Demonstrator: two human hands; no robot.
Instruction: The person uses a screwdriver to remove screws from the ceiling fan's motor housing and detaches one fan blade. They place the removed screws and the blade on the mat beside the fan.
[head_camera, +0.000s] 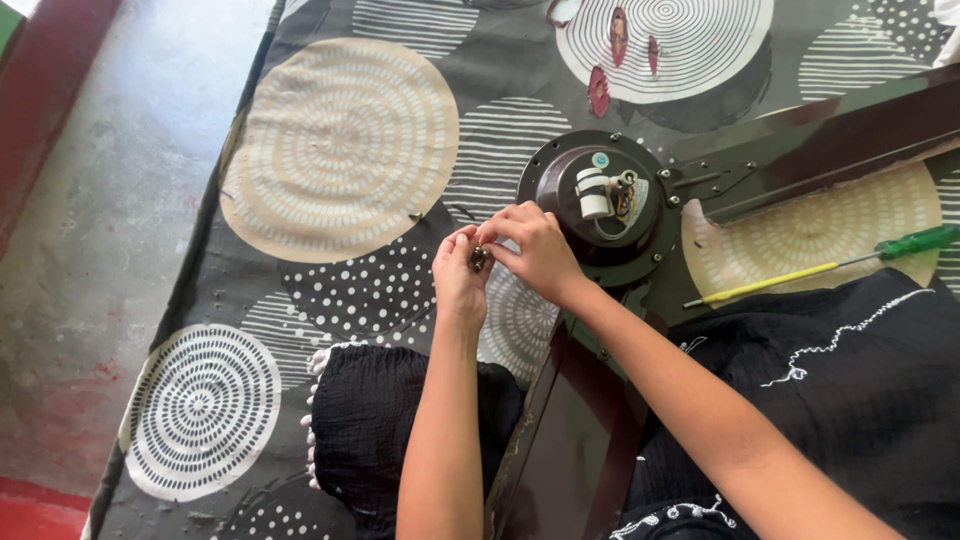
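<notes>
- Nearest: person's two bare forearms coming up from the bottom edge, over black crinkled trousers (860, 400) with white stitching, knees on a patterned cloth.
- Dark brown fan blade (560, 440) runs between the legs from the bottom edge up toward the motor hub.
- Left hand (458, 275): fingers curled in, thumb and fingertips pinched on a small dark metal part (479, 258); mostly closed.
- Right hand (537, 250): fingers bent, tips meeting the same small part from the other side; mostly closed, touching the left hand.
- Small part is held between both hands, above the cloth, just left of the hub's lower-left rim. Too small to tell exactly what it is.
- Ceiling-fan motor hub (600, 205): round, dark, lying flat on the cloth just beyond the right hand; screws round its rim.
- White cylinder (593, 192) with coloured wires beside it sits in the hub's centre.
- Second blade (850, 145) goes off from the hub to the upper right, fixed by a dark bracket.
- Screwdriver (830, 265), green handle, yellow shaft, lies on the cloth right of the hub, tip toward the hub, clear of both hands.
- Cloth (340, 150): grey with cream and white circle prints.
- Far left: bare concrete floor (100, 200), red strip at the edge.
</notes>
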